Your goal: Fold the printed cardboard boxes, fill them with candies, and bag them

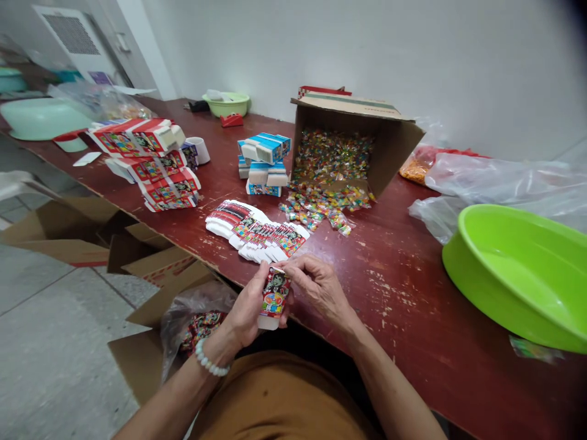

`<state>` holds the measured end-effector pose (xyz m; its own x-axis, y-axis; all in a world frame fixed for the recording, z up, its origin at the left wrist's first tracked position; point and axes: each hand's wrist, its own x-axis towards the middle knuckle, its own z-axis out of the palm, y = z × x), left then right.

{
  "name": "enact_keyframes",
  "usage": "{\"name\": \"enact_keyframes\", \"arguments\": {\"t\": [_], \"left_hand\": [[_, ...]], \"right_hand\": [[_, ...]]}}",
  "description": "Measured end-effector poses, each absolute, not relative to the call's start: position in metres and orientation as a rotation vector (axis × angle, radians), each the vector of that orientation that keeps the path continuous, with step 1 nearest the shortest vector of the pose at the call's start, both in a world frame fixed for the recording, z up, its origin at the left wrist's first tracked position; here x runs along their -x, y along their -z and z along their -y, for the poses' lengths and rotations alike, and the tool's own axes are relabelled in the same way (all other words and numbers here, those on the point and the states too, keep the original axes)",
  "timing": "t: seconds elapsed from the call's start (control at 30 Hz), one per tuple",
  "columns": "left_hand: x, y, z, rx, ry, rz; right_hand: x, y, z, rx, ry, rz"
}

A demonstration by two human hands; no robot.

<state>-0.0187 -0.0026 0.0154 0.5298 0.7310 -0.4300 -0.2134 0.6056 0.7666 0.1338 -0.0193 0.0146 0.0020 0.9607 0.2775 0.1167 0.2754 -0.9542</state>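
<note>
In my left hand [250, 308] is a small printed candy box [275, 296], red with a cartoon figure and coloured balls, its pale end facing me. My right hand [316, 284] pinches at the top end of that box, where a white flap shows. Just beyond my hands a row of flat folded cartons [257, 229] lies fanned out on the dark red table [367, 287]. Farther back, small clear packets of colourful candy [332, 208] spill from a tipped cardboard box [394, 146].
Bundled red cartons [158, 162] are stacked at the left, blue ones [263, 162] at the centre. A bright green basin [518, 281] stands right, beside clear plastic bags [495, 177]. Below the table's left edge sits an open carton [137, 354] with a bag of wrapped items [202, 330].
</note>
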Motion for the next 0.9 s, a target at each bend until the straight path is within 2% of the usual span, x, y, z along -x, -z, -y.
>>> {"name": "enact_keyframes", "arguments": {"t": [0.3, 0.77, 0.9], "left_hand": [[0.014, -0.016, 0.001, -0.918, -0.766, -0.875], [0.011, -0.007, 0.009, -0.677, -0.619, -0.739], [0.013, 0.005, 0.029, -0.643, -0.643, -0.703]], "right_hand": [[-0.131, -0.018, 0.003, 1.135, -1.103, 1.253], [-0.146, -0.018, 0.02, 0.991, -0.844, 1.747], [-0.186, 0.001, -0.009, 1.38, -0.767, 1.555]]}}
